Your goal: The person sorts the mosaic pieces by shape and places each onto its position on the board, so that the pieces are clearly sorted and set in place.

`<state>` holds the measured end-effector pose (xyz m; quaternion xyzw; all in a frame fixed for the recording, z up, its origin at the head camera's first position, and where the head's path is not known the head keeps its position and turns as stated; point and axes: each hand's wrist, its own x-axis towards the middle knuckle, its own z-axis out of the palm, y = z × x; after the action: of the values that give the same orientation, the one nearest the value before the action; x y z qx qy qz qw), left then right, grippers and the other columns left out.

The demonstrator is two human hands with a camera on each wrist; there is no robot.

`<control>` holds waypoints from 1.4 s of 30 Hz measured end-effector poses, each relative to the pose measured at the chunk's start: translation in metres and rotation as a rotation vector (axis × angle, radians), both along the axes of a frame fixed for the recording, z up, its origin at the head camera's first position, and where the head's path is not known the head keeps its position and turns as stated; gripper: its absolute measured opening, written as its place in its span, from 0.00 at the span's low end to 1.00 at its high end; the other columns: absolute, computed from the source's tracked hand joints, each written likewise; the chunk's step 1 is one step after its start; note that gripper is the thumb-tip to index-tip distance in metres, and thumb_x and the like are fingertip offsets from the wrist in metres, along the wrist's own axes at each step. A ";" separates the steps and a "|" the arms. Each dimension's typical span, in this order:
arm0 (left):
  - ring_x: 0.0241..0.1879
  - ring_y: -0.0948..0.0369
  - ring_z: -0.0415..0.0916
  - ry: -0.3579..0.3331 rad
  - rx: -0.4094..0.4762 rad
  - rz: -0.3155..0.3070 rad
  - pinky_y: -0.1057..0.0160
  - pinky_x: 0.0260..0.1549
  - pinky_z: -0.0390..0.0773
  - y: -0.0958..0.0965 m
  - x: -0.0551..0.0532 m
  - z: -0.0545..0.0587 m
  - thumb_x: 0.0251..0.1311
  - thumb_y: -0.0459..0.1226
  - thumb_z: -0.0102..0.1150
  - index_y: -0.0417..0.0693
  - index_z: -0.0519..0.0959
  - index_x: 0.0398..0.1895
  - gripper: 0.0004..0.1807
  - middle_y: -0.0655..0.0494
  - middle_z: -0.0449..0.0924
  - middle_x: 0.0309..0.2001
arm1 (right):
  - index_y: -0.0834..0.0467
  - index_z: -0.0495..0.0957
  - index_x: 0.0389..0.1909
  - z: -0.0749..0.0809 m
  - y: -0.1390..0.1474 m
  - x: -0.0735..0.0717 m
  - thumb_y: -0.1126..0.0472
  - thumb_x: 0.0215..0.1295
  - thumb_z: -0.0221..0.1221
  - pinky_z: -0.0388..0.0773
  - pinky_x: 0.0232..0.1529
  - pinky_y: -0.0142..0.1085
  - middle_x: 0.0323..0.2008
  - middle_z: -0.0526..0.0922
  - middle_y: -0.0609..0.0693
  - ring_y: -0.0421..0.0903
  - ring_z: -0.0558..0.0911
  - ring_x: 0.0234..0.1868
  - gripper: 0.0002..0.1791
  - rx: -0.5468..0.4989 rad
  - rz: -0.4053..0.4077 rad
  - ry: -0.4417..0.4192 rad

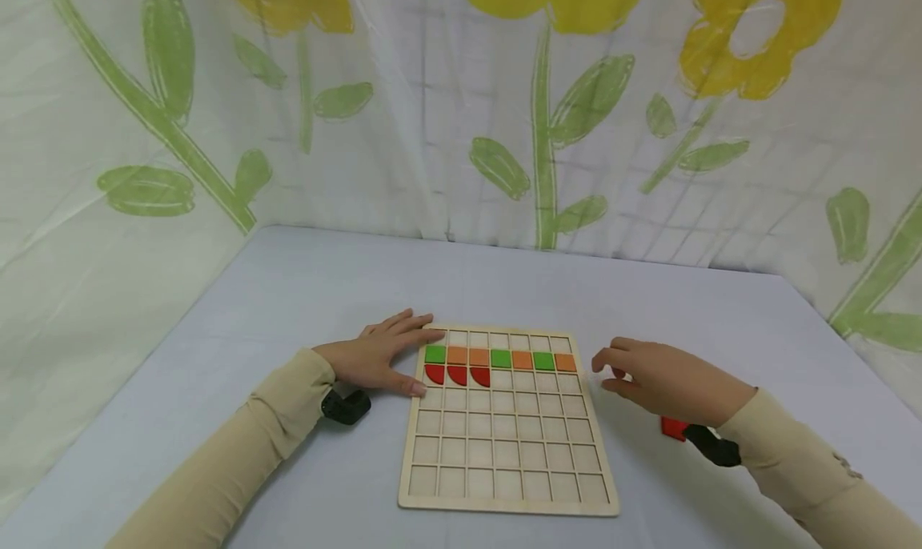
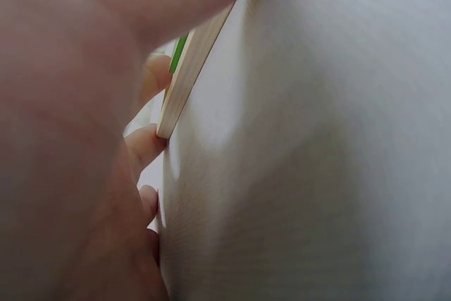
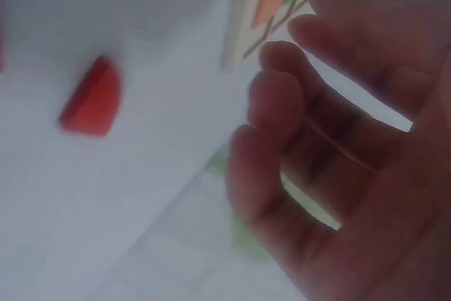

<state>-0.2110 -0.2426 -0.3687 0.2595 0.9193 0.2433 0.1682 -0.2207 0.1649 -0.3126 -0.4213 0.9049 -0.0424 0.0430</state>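
Observation:
A wooden grid board [image 1: 507, 505] lies on the table, with green and orange squares [image 1: 500, 360] filling its second row. Three red quarter-circle pieces [image 1: 457, 374] sit in the row below, at its left end. My left hand [image 1: 370, 358] rests at the board's upper left edge, thumb and fingers spread; its thumb and index finger reach over the rim. Off the board's right side, my right hand [image 1: 666, 377] hovers with loosely bent fingers and nothing in them. A red piece [image 3: 95, 103] with one rounded side lies on the table near it, partly hidden by the wrist in the head view.
The pale table [image 1: 346, 269] ends at a white curtain [image 1: 418, 133] printed with yellow flowers and green leaves. Dark bands [image 1: 347, 406] circle both wrists. Another bit of red shows at the left border of the right wrist view.

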 end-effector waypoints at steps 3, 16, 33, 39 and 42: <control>0.76 0.47 0.29 0.002 -0.003 0.000 0.34 0.65 0.42 0.000 0.000 -0.001 0.53 0.60 0.62 0.60 0.55 0.74 0.47 0.54 0.41 0.77 | 0.47 0.77 0.45 -0.002 0.016 -0.001 0.57 0.62 0.63 0.76 0.33 0.29 0.36 0.73 0.33 0.28 0.72 0.30 0.11 0.035 -0.054 -0.032; 0.76 0.49 0.29 -0.016 -0.008 0.026 0.35 0.66 0.41 0.001 -0.001 -0.003 0.52 0.61 0.63 0.62 0.55 0.74 0.48 0.55 0.41 0.77 | 0.49 0.75 0.49 -0.016 0.048 -0.005 0.58 0.60 0.65 0.76 0.34 0.28 0.39 0.72 0.38 0.29 0.72 0.33 0.17 0.059 -0.173 -0.099; 0.76 0.49 0.29 -0.011 -0.009 0.023 0.35 0.65 0.41 0.001 -0.001 -0.003 0.52 0.61 0.63 0.62 0.55 0.75 0.48 0.55 0.41 0.77 | 0.47 0.74 0.50 -0.019 0.049 -0.009 0.62 0.61 0.64 0.77 0.42 0.32 0.42 0.73 0.37 0.34 0.74 0.42 0.17 0.006 -0.115 -0.103; 0.76 0.49 0.29 -0.009 -0.006 0.026 0.35 0.65 0.41 0.001 -0.001 -0.003 0.52 0.61 0.63 0.62 0.55 0.74 0.48 0.55 0.42 0.77 | 0.49 0.75 0.49 -0.027 0.048 -0.009 0.60 0.60 0.65 0.76 0.39 0.29 0.38 0.72 0.35 0.30 0.72 0.37 0.16 0.003 -0.154 -0.067; 0.76 0.49 0.29 -0.015 -0.001 0.025 0.34 0.65 0.41 0.002 -0.001 -0.003 0.52 0.61 0.63 0.62 0.55 0.74 0.48 0.55 0.41 0.77 | 0.50 0.74 0.49 -0.028 0.046 -0.008 0.61 0.60 0.65 0.77 0.39 0.30 0.39 0.72 0.35 0.30 0.73 0.37 0.17 -0.007 -0.145 -0.051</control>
<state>-0.2118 -0.2411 -0.3718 0.2459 0.9214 0.2468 0.1722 -0.2289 0.2109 -0.3402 -0.3534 0.9316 -0.0593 0.0615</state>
